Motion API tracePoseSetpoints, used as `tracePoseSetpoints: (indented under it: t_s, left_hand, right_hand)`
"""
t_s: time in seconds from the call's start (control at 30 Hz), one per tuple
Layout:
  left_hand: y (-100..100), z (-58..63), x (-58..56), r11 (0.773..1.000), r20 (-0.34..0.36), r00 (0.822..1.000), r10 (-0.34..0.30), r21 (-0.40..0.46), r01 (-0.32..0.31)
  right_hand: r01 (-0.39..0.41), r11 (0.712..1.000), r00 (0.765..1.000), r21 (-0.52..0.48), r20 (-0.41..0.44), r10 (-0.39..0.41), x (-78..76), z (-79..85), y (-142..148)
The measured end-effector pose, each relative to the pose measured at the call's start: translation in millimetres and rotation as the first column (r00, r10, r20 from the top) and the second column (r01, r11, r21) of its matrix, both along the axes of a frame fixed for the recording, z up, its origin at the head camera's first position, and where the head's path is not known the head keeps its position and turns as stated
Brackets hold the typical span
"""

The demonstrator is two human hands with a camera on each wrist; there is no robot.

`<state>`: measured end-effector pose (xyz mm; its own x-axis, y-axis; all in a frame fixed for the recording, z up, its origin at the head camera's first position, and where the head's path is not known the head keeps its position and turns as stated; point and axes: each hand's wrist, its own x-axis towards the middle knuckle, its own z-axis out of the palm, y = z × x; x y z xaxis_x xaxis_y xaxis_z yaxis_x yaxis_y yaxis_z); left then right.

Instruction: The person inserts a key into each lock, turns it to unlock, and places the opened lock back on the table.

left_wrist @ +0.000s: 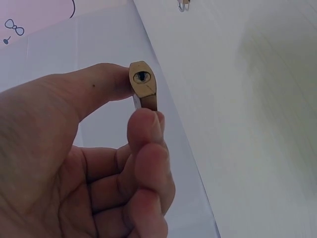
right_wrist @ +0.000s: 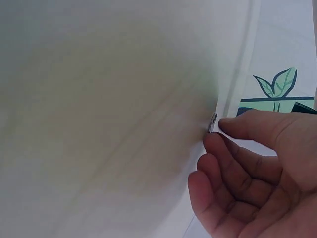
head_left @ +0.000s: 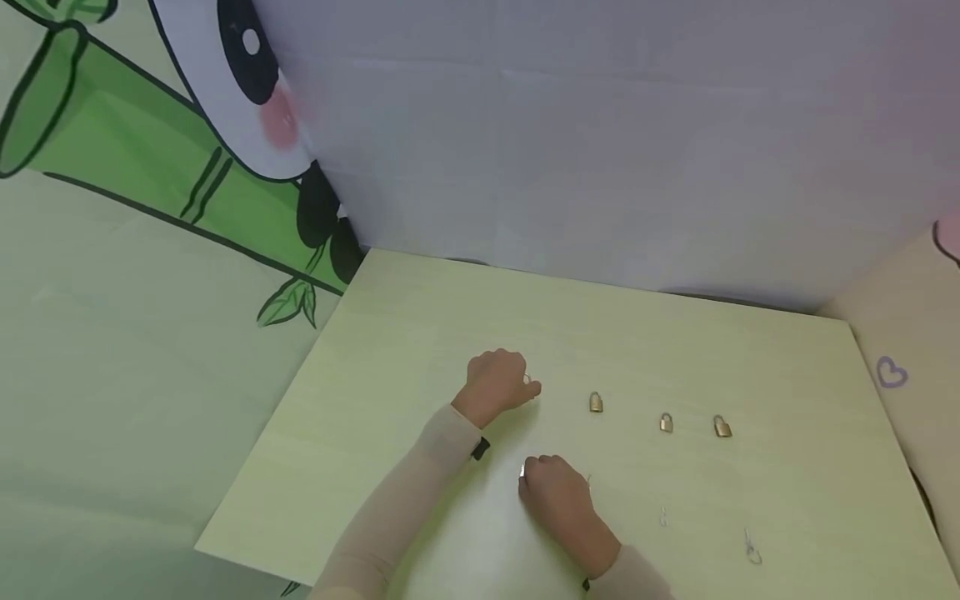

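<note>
My left hand (head_left: 495, 385) is over the middle of the table and pinches a brass padlock (left_wrist: 143, 82) between thumb and fingers. In the left wrist view the lock's keyhole end faces the camera, and the fingers partly hide its shackle. Nearer the front, my right hand (head_left: 558, 498) holds a thin silvery key (right_wrist: 213, 123) at the tips of thumb and index finger. It shows almost edge-on in the right wrist view, close to the tabletop. The two hands are apart. To the right of the left hand stand the other padlocks, the closest being a brass padlock (head_left: 596, 403).
Farther right on the pale table (head_left: 420, 308) lie a second padlock (head_left: 666, 423) and a third padlock (head_left: 722, 427). In front of them are a small key on a ring (head_left: 663, 517) and another ringed key (head_left: 753, 550). A wall sheet (head_left: 600, 167) borders the table's back edge.
</note>
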<state>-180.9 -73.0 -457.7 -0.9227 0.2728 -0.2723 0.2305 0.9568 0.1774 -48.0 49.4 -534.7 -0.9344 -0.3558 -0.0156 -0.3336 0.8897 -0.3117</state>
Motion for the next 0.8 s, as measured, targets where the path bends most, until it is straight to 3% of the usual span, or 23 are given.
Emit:
tracePoseSetpoints:
  t_s: [0.53, 0.8]
  left_hand:
    - [2, -4.0, -5.8, 0.999, 0.014, 0.999, -0.035, 0.022, 0.035]
    - [3, -5.8, -5.1, 0.998, 0.019, 0.999, -0.046, 0.04, 0.045]
  right_hand:
    - [0.046, 0.997, 0.998, 0.063, -0.039, -0.044, -3.7, 5.2, -9]
    - [0.081, 0.995, 0.992, -0.053, 0.106, -0.075, -8.1, 1.2, -6]
